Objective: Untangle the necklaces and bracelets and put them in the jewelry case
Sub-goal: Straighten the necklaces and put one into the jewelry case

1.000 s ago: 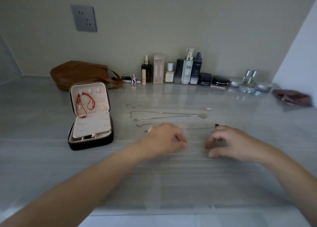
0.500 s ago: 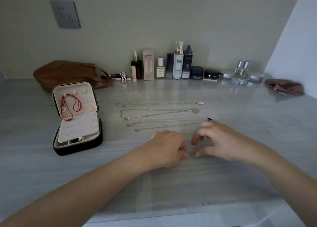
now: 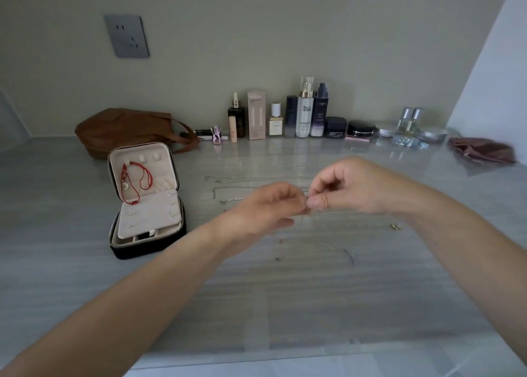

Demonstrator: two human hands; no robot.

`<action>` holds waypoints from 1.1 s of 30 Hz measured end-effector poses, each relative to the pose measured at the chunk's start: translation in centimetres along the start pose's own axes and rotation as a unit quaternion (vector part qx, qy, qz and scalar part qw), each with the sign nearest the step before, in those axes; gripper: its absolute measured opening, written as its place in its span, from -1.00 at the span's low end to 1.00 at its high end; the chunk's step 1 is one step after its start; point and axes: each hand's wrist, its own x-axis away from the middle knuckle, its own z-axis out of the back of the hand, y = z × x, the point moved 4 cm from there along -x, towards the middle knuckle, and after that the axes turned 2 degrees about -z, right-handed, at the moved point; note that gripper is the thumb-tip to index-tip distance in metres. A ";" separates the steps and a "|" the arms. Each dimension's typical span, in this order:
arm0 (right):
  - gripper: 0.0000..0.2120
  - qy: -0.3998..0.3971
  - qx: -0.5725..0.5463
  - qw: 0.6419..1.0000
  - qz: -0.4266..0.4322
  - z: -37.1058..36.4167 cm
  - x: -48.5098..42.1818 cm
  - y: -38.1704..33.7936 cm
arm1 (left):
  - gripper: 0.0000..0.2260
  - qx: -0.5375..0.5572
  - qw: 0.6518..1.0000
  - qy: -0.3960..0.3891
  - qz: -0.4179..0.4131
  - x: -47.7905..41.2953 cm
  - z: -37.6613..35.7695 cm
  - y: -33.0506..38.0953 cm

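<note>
- Your left hand [image 3: 268, 205] and right hand [image 3: 350, 188] meet right of the open jewelry case [image 3: 145, 202], raised off the desk [image 3: 285, 296], fingers pinching a thin chain [image 3: 307, 202] between them.
- More chains [image 3: 242, 179] lie beyond your hands, right of the case.
- A red cord [image 3: 137, 179] hangs inside the case's lid.

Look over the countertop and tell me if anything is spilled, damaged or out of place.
Nothing looks spilled or broken. The jewelry case stands open with a red cord necklace hung in its lid. Thin chains lie loose in rows on the countertop, waiting. Both hands, left hand and right hand, pinch something fine between them.
</note>
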 end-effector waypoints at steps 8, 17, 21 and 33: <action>-0.90 0.058 -0.051 0.997 0.008 0.0 -3.9 -4.6 | -0.72 0.223 0.975 0.001 -0.023 1.3 3.1 0.6; -0.90 0.117 -0.150 0.982 -0.005 -3.3 -8.5 -6.9 | -0.74 0.154 0.980 0.124 -0.022 4.5 11.7 -0.4; -0.89 0.102 -0.166 0.981 -0.023 -4.9 -10.5 -7.3 | -0.84 0.063 0.983 0.170 -0.010 6.0 15.2 -0.7; -0.72 -0.124 -0.288 0.949 0.036 -12.9 -17.2 -11.3 | -0.78 -0.169 0.941 0.293 0.025 7.6 20.9 0.0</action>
